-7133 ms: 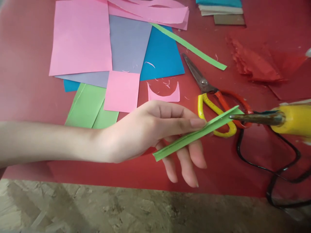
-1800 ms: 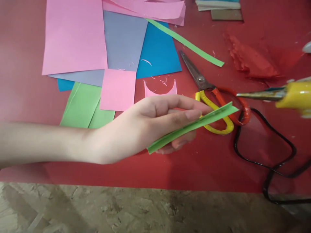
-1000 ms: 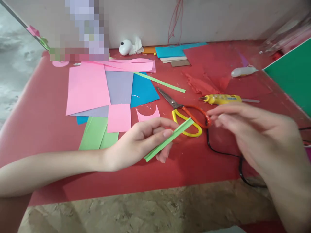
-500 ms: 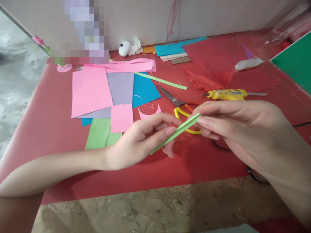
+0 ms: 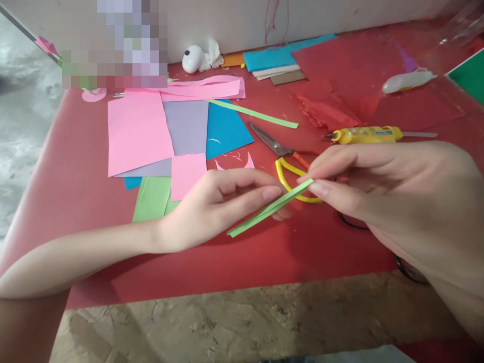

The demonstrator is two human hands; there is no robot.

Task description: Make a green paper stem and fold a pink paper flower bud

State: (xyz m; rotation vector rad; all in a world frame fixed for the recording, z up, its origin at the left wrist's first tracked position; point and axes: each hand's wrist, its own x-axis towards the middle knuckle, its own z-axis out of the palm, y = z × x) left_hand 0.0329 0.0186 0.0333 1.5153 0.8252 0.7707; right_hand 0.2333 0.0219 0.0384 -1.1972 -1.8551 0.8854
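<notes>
"Biggest first, quick?"
"Red table [image 5: 181, 277], large pink sheet [image 5: 139, 133] on it, left side."
"Hands?"
"Right hand [image 5: 401, 187], left hand [image 5: 215, 207]: both clamped, thumb against fingers, on the smallest item."
"Tools?"
"Yellow glue gun [image 5: 368, 134] lying beyond the right hand. Scissors [image 5: 277, 147] near it, handles partly hidden by that hand."
"Smallest item?"
"Folded green strip [image 5: 272, 207]. Held slantwise over the table, right hand at its upper tip, left hand near the middle."

Hands [image 5: 397, 189] pinching a folded green strip [image 5: 271, 206], scissors [image 5: 278, 148] beyond, yellow glue gun [image 5: 366, 134] on red table [image 5: 212, 272]
</notes>
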